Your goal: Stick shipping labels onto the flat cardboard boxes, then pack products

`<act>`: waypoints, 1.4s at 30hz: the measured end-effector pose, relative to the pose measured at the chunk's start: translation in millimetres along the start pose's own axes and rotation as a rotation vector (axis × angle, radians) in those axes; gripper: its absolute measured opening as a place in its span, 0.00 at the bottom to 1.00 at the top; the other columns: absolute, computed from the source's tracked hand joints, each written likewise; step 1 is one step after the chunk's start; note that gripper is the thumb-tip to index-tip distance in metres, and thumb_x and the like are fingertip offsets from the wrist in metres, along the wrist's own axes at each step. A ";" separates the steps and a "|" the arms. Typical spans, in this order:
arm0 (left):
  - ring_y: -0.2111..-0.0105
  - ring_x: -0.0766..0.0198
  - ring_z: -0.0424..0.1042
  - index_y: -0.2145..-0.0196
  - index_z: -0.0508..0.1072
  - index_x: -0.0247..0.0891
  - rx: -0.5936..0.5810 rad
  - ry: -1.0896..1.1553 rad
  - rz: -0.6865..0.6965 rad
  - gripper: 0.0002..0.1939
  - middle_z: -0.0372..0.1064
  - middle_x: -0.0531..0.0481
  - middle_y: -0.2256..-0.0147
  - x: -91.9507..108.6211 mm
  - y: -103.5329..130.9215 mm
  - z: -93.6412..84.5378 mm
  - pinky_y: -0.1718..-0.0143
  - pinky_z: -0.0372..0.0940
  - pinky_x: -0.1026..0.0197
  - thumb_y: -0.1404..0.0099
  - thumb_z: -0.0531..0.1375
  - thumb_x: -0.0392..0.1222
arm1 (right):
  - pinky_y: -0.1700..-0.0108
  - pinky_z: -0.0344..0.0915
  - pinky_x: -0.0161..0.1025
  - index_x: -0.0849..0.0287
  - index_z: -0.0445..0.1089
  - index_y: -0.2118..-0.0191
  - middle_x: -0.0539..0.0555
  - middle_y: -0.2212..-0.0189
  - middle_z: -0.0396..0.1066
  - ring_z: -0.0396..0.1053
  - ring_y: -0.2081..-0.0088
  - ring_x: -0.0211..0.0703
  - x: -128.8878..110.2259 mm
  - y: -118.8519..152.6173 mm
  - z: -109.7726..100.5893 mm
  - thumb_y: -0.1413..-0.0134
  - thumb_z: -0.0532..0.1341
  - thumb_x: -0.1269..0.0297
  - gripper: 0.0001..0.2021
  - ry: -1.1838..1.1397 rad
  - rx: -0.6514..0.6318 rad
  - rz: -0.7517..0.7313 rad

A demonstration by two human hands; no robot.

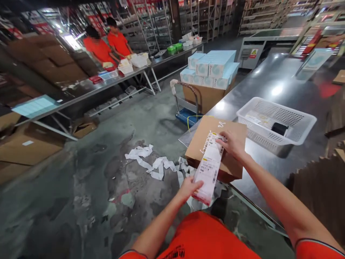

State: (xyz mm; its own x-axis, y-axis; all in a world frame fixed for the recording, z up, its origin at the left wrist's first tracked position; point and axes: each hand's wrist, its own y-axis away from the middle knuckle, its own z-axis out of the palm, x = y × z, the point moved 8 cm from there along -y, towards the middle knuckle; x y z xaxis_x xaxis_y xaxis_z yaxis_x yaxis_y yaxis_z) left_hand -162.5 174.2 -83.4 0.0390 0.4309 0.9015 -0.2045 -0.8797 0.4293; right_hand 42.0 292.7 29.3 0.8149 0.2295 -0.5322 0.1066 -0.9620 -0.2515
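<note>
A long white printed label [211, 162] slants over a brown cardboard box [234, 135] at the corner of the metal table. My left hand [188, 189] pinches the label's lower end, just beyond the box's near edge. At the label's upper end, my right hand [232, 144] grips it between thumb and fingers above the box top. White lettering on the box is partly covered by the label. Right of the box sits a white perforated basket [302, 126] with a black item [279, 128] and papers inside.
Beyond the metal table [269, 82], light-blue boxes [212, 68] are stacked on a carton by a blue hand truck [185, 115]. White paper strips [161, 167] lie on the floor. Two people in orange shirts stand behind the left-hand table [81, 91]. Stacked cardboard [318, 190] is at right.
</note>
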 end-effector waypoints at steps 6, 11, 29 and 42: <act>0.80 0.67 0.59 0.81 0.73 0.32 0.046 -0.067 -0.025 0.26 0.63 0.52 0.82 -20.9 17.0 -42.9 0.77 0.54 0.64 0.54 0.65 0.63 | 0.50 0.62 0.56 0.60 0.60 0.39 0.66 0.44 0.65 0.64 0.47 0.63 15.1 -52.5 17.9 0.41 0.56 0.52 0.28 0.435 -0.058 -0.009; 0.71 0.61 0.69 0.73 0.78 0.33 0.347 -0.062 0.210 0.21 0.74 0.48 0.72 50.6 -17.8 -78.9 0.68 0.64 0.61 0.47 0.63 0.57 | 0.39 0.52 0.57 0.68 0.62 0.41 0.67 0.40 0.61 0.56 0.38 0.59 -33.8 -11.5 62.5 0.36 0.48 0.55 0.26 0.374 -0.098 -0.250; 0.67 0.54 0.76 0.69 0.79 0.35 -0.159 0.137 0.066 0.23 0.78 0.45 0.69 56.4 38.5 91.4 0.61 0.72 0.53 0.53 0.68 0.58 | 0.57 0.66 0.59 0.54 0.66 0.43 0.65 0.55 0.73 0.71 0.59 0.61 131.8 268.2 -273.3 0.56 0.58 0.37 0.37 0.156 0.585 0.774; 0.67 0.58 0.72 0.67 0.78 0.31 -0.346 -0.021 0.123 0.26 0.75 0.44 0.69 28.6 61.9 156.8 0.63 0.67 0.59 0.47 0.64 0.61 | 0.67 0.68 0.40 0.57 0.70 0.57 0.55 0.65 0.73 0.69 0.67 0.44 9.1 174.8 -151.4 0.50 0.59 0.41 0.24 -0.318 -0.097 0.138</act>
State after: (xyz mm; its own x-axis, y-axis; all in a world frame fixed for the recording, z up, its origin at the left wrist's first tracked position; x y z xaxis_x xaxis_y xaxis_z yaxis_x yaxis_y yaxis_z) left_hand -20.7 100.5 -22.6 0.0131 0.3185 0.9478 -0.5278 -0.8029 0.2771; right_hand 154.3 104.1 102.9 0.6088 0.1168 -0.7847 0.0745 -0.9931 -0.0900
